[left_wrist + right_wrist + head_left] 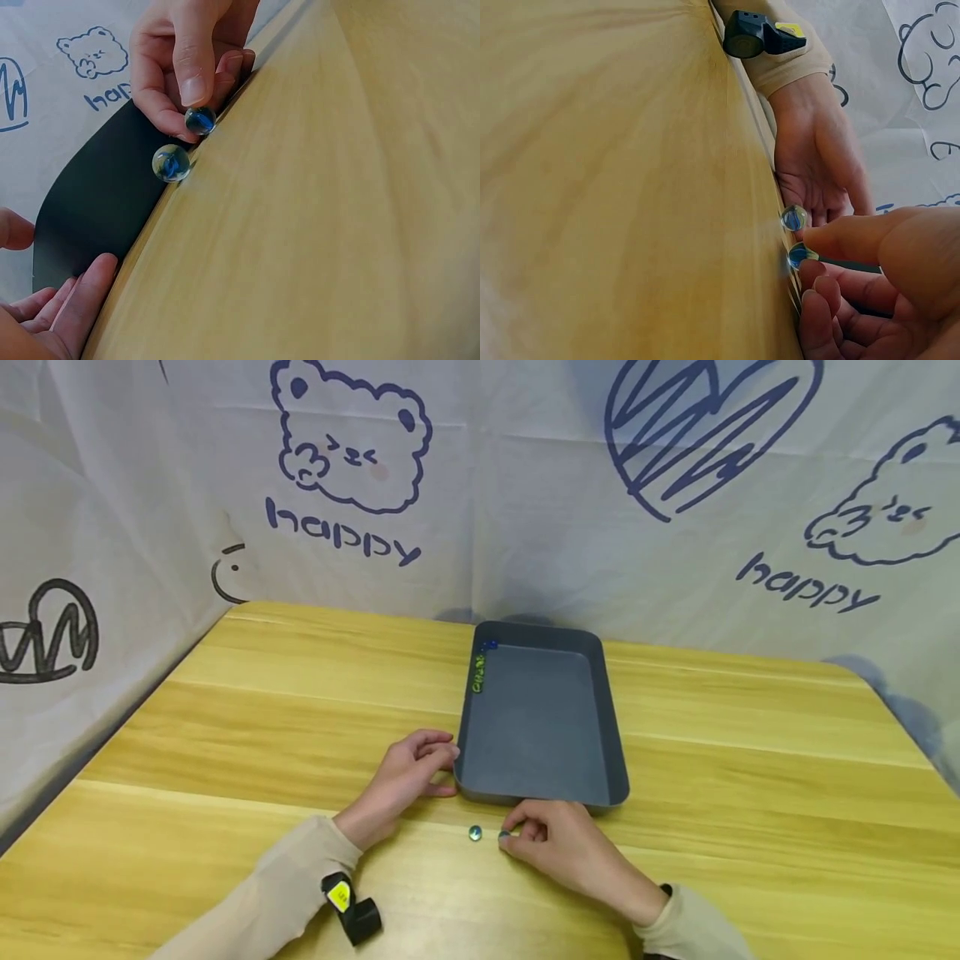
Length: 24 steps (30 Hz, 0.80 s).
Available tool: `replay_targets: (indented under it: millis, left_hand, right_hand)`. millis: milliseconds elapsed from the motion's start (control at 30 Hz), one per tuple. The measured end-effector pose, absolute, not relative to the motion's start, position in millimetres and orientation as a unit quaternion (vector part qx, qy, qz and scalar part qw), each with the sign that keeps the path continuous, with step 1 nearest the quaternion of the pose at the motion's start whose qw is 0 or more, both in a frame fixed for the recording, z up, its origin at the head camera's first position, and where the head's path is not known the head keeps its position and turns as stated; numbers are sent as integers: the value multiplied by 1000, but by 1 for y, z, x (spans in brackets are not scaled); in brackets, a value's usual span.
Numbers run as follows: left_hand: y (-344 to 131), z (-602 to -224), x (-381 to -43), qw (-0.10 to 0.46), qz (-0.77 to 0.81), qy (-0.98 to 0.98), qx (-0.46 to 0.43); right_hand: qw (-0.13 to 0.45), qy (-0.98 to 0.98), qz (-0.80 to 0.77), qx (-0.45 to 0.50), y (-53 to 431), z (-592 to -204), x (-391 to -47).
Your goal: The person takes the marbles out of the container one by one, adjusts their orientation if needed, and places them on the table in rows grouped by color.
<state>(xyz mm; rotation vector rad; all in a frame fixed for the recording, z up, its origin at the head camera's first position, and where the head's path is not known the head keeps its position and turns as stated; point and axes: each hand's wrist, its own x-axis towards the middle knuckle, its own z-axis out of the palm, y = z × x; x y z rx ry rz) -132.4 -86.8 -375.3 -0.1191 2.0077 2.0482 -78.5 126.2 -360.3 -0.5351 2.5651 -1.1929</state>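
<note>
A dark grey rectangular tray (536,727) stands on the wooden table. My left hand (408,777) touches the outside of its near left corner, with fingertips (101,270) against the dark wall. In front of the tray's near side, my right hand (558,843) pinches a clear glass marble (201,120) with a blue swirl between thumb and index finger, low over the tabletop. A second blue-swirled marble (475,833) lies on the table just left of it, between the two hands. Inside the tray, several yellow-green marbles (478,675) line the left wall, with blue marbles (490,645) in the far left corner.
Behind the table (750,760) hangs a white cloth (525,527) with drawn bears, hearts and the word happy. A black wrist camera (352,910) with a yellow label sits at the left sleeve.
</note>
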Motion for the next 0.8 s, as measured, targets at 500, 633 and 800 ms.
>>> replay_targets:
  millis: [500,633,800]
  left_hand:
    - [-87,-377,-132,130,711,690,-36]
    - [-87,-377,-132,132,710,691,-35]
    - [-87,-377,-133,131,708,693,-37]
  right_hand:
    - [138,880,-412,-191,127,-358,-79]
    - [139,880,-411,-192,128,-358,-79]
    - [136,880,-412,-195,130,-357,-80]
